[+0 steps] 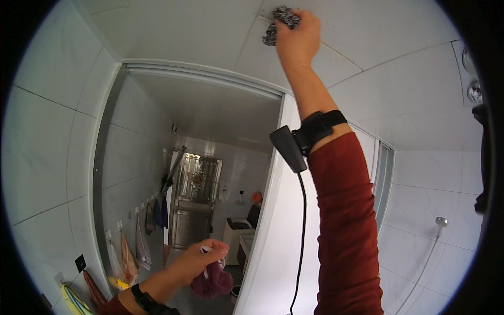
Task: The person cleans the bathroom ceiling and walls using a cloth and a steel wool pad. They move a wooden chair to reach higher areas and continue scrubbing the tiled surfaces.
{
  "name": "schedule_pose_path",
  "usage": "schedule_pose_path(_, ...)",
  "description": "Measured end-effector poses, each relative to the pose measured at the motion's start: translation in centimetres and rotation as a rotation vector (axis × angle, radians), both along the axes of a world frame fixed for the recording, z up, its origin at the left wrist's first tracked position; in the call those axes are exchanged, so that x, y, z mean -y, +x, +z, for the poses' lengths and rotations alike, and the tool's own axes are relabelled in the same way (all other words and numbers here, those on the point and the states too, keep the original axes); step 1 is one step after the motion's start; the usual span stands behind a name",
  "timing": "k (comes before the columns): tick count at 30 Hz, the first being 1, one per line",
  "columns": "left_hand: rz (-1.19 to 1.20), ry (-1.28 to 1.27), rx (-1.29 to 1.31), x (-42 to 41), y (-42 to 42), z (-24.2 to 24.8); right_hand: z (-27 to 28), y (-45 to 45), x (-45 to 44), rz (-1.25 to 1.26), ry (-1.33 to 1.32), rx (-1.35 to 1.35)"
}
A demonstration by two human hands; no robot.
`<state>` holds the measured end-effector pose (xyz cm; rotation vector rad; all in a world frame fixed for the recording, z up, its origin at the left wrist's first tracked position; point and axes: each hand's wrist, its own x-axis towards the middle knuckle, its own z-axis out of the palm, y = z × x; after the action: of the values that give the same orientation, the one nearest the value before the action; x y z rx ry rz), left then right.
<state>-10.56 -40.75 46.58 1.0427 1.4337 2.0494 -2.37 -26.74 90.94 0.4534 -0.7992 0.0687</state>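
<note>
Raised overhead, my right hand [301, 37] grips a mottled black-and-white scrubbing cloth [286, 16] against the pale ceiling panels [252, 47], close to a panel seam with brownish marks. A black strap with a corded device [289, 149] is on that forearm, below it a red sleeve. Lower down, my left hand [201, 258] holds a bunched maroon cloth [214, 280] that hangs from the fingers, with a white part showing at the grip. Another black strap [145, 301] circles the left wrist.
A sliding-door frame [204, 73] spans the view below the ceiling. Towels [142, 244] hang from wall hooks at left. Beyond are a metal door [195, 201] and a washing machine [236, 236]. At right are a shower head [441, 221] and ceiling lamps [474, 91].
</note>
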Motion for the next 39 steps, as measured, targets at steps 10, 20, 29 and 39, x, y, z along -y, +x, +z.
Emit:
schedule_pose_path(10,0.068,0.013,0.069,0.8,0.0,-1.1,0.4,2.3,0.8,0.338,-0.027,-0.148)
schedule_pose_path(20,0.131,0.011,0.089,1.7,0.1,-2.7,1.1,4.2,-1.5,0.745,0.149,-0.132)
schedule_pose_path(29,0.153,0.022,0.060,1.5,0.1,-2.6,0.8,2.8,2.2,0.587,0.158,0.186)
schedule_pose_path(39,0.155,0.060,0.105,2.6,0.5,-2.5,-0.3,0.9,4.3,0.514,-0.025,0.145)
